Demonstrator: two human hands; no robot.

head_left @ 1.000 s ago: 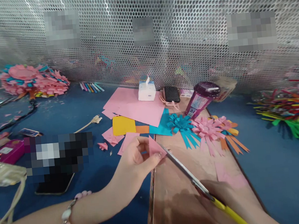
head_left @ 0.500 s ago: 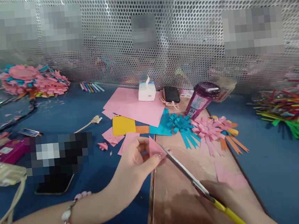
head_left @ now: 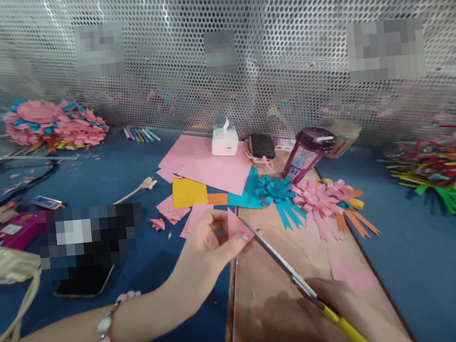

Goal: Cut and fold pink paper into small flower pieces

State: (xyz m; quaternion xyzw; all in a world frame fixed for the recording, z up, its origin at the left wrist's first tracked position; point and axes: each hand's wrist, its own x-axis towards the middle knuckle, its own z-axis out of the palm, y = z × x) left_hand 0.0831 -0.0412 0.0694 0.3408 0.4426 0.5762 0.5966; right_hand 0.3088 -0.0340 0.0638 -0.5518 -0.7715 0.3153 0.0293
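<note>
My left hand point(head_left: 208, 247) pinches a small folded pink paper piece point(head_left: 237, 226) between thumb and fingers, above the seam of a brown board point(head_left: 287, 304). My right hand point(head_left: 339, 302), low at the bottom right, grips yellow-handled scissors point(head_left: 288, 275). The blade tips reach up-left and meet the edge of the pink piece. A bead bracelet point(head_left: 110, 335) circles my left wrist.
Pink sheets point(head_left: 207, 165), yellow and blue papers, a white tissue box point(head_left: 224, 139), a purple cup point(head_left: 307, 153) and paper flowers point(head_left: 318, 197) lie beyond. A dark phone point(head_left: 84, 282) lies left. Colourful piles sit far left point(head_left: 54, 125) and right point(head_left: 439, 166). A perforated metal wall stands behind.
The view has shifted slightly; hands, paper and scissors stay almost where they were, the blades still at the pink piece.
</note>
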